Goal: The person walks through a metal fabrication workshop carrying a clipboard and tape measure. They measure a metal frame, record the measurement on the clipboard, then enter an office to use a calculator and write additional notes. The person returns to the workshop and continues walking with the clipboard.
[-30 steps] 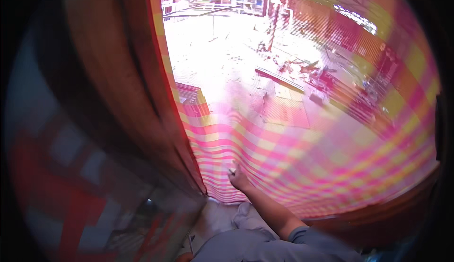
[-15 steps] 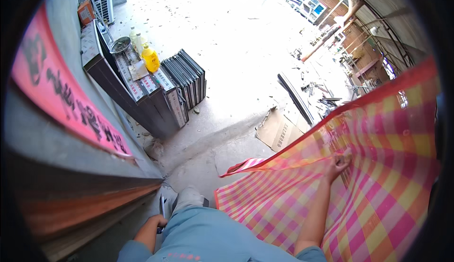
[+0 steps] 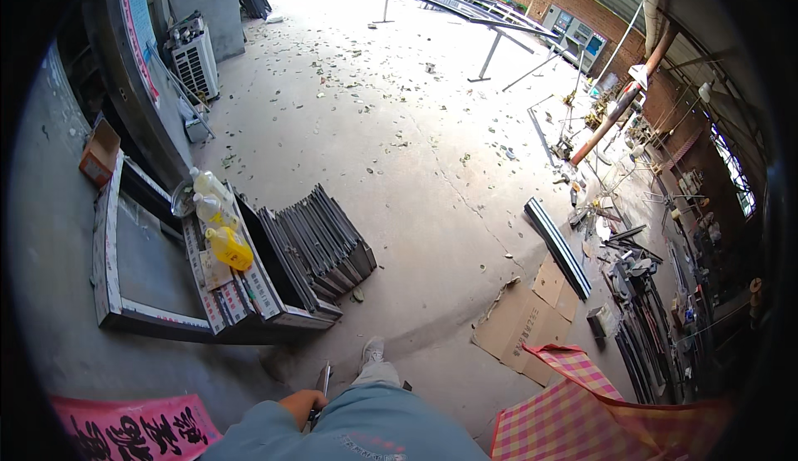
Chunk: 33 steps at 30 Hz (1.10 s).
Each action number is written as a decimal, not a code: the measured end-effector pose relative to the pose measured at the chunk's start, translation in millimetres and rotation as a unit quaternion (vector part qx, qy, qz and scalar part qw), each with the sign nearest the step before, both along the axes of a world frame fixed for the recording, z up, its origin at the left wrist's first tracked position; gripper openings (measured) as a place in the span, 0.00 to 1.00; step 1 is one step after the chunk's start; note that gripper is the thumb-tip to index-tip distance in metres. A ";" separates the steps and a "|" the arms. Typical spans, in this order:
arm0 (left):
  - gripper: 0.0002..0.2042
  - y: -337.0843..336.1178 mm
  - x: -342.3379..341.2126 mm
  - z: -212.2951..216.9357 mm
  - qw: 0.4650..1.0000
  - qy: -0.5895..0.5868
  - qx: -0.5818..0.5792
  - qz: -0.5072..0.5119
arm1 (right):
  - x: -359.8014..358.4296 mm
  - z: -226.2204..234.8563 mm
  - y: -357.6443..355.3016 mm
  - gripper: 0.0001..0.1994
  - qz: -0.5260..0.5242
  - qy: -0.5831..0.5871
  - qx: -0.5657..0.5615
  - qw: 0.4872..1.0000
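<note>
At the lower edge, beside the blue-grey shirt, my left hand (image 3: 306,401) is closed around a slim metal tool (image 3: 325,378). Its narrow silvery end points away from me; the rest is hidden in my fist and I cannot make out its kind. My right hand is out of the picture. A pink and yellow checked cloth curtain (image 3: 549,424) with a red border hangs at the lower right.
Black frames (image 3: 316,245) stand stacked on the left, with a yellow bottle (image 3: 229,248) on top. Flattened cardboard (image 3: 519,328) lies ahead right, near dark metal bars (image 3: 557,245). Metal scraps (image 3: 640,295) litter the right side. A pole (image 3: 615,120) leans at the back right.
My view has moved forward past the curtain, which now sits lower right. My right hand, earlier against the curtain, has left the picture. My left hand still holds the slim tool.
</note>
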<state>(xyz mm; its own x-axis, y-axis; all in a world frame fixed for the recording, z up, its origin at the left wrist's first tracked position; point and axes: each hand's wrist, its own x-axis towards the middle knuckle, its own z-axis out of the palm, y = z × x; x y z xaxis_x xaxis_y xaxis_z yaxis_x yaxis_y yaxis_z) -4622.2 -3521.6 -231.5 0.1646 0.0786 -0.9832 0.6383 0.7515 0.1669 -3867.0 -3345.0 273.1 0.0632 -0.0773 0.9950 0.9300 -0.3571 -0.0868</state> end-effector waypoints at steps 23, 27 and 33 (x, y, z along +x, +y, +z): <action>0.20 530.7 -50.1 192.9 0.969 0.164 0.151 0.102 | -52.4 -395.0 517.3 0.41 0.105 0.751 -0.471 0.452; 0.22 573.6 -51.4 219.5 0.915 0.213 0.216 0.267 | -80.7 -340.5 678.6 0.32 0.233 0.709 -0.487 0.453; 0.21 650.9 -102.8 202.8 0.848 0.257 0.176 0.428 | -202.5 -347.6 809.2 0.19 0.376 0.630 -0.565 0.377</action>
